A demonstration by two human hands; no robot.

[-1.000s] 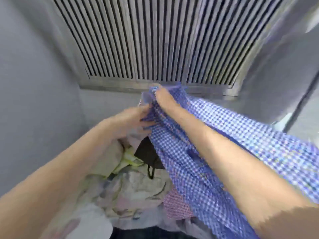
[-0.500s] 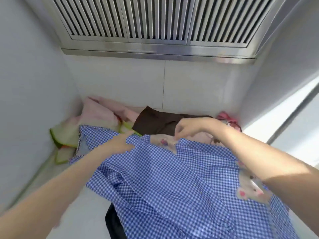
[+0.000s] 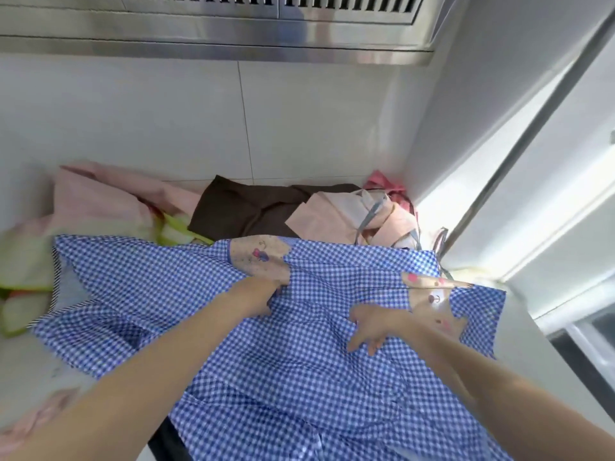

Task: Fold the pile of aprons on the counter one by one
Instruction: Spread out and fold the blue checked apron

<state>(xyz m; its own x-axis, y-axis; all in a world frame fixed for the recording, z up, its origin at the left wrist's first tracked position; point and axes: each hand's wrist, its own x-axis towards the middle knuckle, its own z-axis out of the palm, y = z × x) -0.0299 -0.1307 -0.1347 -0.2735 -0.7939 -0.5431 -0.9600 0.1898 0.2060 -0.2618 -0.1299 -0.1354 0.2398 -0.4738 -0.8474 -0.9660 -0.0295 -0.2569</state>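
Blue gingham apron (image 3: 299, 377) lies spread on the tabletop (image 3: 30, 371), ahead of the unfolded pile (image 3: 266, 211). Left hand (image 3: 263, 296) pinches a fabric ridge; right hand (image 3: 372, 329) presses with fingers (image 3: 357, 342) spread, likely flattening before folding.

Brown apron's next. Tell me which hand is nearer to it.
Left. The left hand lies on the blue checked apron just below the brown apron; the right hand sits lower and farther right.
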